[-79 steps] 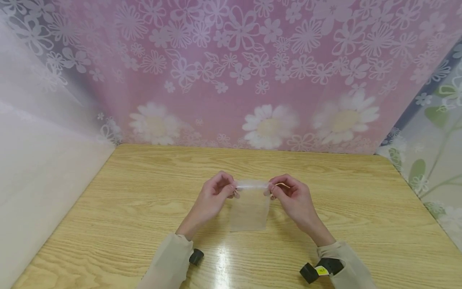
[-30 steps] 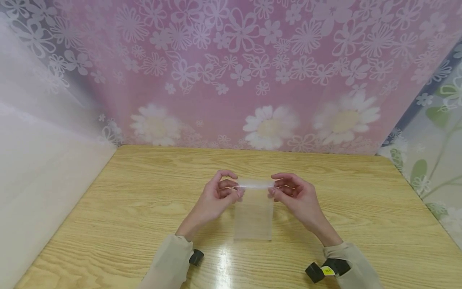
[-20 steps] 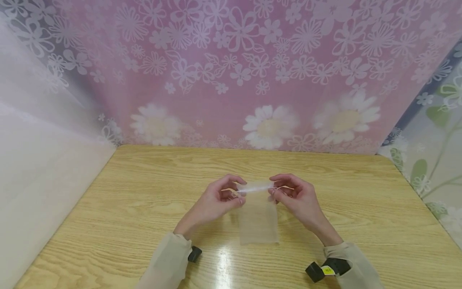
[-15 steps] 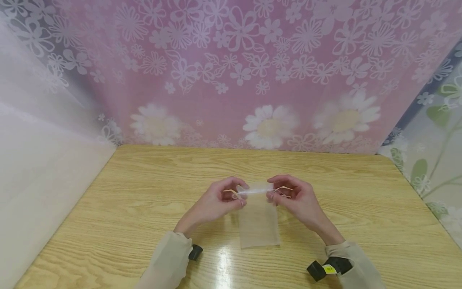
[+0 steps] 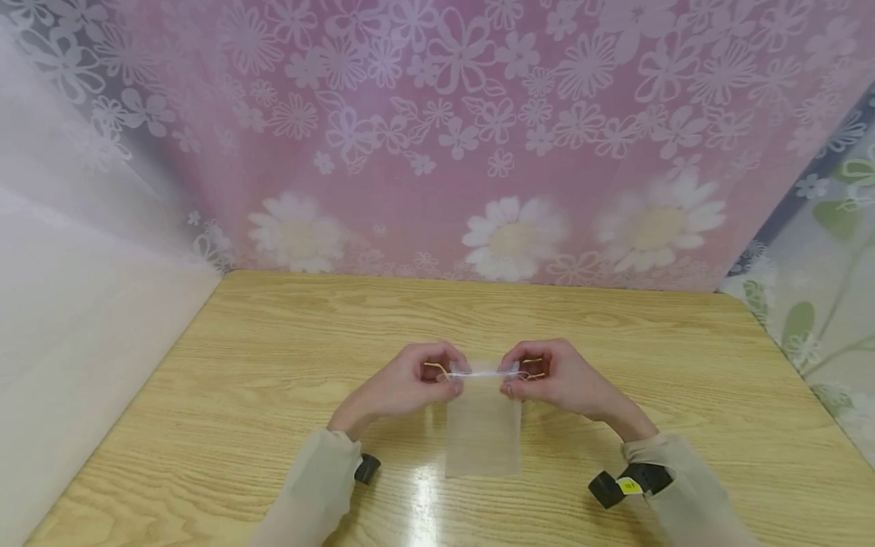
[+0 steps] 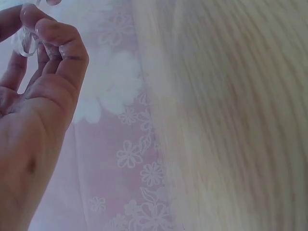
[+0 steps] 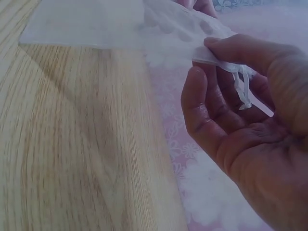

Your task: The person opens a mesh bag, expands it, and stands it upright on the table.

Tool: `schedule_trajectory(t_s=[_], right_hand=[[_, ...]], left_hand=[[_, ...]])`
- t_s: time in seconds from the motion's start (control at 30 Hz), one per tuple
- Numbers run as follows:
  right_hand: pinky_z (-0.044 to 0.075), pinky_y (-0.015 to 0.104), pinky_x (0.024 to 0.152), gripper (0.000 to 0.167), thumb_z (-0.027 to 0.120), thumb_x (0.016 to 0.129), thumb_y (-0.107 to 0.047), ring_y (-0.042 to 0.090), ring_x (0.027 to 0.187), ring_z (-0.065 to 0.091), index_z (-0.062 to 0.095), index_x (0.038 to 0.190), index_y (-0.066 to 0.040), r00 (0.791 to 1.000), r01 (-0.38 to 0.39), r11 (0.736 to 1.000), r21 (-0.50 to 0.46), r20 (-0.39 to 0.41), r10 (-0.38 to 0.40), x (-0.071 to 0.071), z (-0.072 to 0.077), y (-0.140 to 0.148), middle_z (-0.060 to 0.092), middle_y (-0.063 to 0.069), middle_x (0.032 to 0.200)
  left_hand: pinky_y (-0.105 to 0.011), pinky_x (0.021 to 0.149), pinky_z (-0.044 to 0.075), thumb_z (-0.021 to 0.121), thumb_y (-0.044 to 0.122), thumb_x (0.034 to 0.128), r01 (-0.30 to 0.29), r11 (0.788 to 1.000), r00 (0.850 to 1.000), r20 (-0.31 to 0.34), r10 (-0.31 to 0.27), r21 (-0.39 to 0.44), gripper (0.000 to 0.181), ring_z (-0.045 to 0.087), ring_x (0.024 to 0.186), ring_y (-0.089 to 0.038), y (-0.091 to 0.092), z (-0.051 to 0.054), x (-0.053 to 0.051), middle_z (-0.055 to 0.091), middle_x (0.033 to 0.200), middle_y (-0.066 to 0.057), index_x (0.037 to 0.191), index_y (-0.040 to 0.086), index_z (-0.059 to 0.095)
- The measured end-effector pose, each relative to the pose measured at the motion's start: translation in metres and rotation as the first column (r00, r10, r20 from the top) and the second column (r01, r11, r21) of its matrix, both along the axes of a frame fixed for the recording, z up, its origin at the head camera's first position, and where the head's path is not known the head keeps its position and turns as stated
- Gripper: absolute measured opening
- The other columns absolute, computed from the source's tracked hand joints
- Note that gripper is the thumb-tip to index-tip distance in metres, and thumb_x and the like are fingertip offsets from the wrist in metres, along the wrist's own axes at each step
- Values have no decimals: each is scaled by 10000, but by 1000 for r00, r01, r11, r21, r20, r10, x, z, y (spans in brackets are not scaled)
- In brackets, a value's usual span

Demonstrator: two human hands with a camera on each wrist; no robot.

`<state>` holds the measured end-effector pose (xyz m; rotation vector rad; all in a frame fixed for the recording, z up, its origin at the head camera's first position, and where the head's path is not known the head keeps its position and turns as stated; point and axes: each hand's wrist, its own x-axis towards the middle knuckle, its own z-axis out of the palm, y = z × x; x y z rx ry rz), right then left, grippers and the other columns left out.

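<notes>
A translucent whitish pouch (image 5: 483, 433) hangs between both hands in the head view, its top band level and thin cord loops sticking out at either side. The left hand (image 5: 410, 380) pinches its top left corner between thumb and fingers. At the top right corner the right hand (image 5: 562, 380) does the same. In the right wrist view the pouch (image 7: 86, 24) stretches away from the thumb and fingers of the right hand (image 7: 260, 125), with a knotted cord end (image 7: 243, 91) dangling by the palm. The left wrist view shows the left hand (image 6: 48, 91) with curled fingers by a white loop.
A wood-grain table (image 5: 273, 334) lies under the hands. Behind it hangs a pink flowered cloth (image 5: 410, 197), with a pale cloth (image 5: 89, 304) on the left and a green-leafed one (image 5: 834, 304) on the right. Black wrist devices sit at both sleeves.
Both hands have come slightly lower and nearer with the pouch. Its top band, tilted a moment ago, is now about level. The hands grip it a little closer together than one second ago.
</notes>
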<state>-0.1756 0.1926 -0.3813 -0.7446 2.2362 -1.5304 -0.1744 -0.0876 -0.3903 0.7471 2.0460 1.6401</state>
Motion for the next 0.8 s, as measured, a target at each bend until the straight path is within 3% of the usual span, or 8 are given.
schedule_trajectory(t_s=[0.23,0.43,0.6,0.8], right_hand=[[620,335,702,181,769,914,-90,101,793,695,675,1022,22,998,-46,999,-1,49,46,-1,2,0,680,61,931],[608,338,682,161,770,907,-79,100,762,681,652,964,14,996,-75,997,18,50,74,-2,1,0,661,26,886],[568,259,657,175,770,901,-69,76,749,647,619,934,12,995,-89,996,19,41,88,-2,0,1,631,14,861],[547,236,643,188,769,904,-75,85,750,646,597,916,1,994,-102,995,19,28,102,-2,-3,3,636,24,860]], left_hand=[[-283,732,551,650,35,956,49,998,999,6,-49,-25,145,634,811,-153,-2,1,-1,634,972,-30,1083,-35,645],[-275,739,549,641,26,951,53,999,999,7,-53,-10,79,618,792,-146,-3,-2,0,609,947,-16,1016,-17,628],[-268,742,561,644,12,945,53,999,999,-8,-53,1,40,626,810,-146,-3,-4,0,612,951,-43,971,5,614],[-221,707,529,643,-21,936,46,999,999,-14,-45,14,75,594,780,-118,-4,-5,0,601,950,-43,956,43,609]])
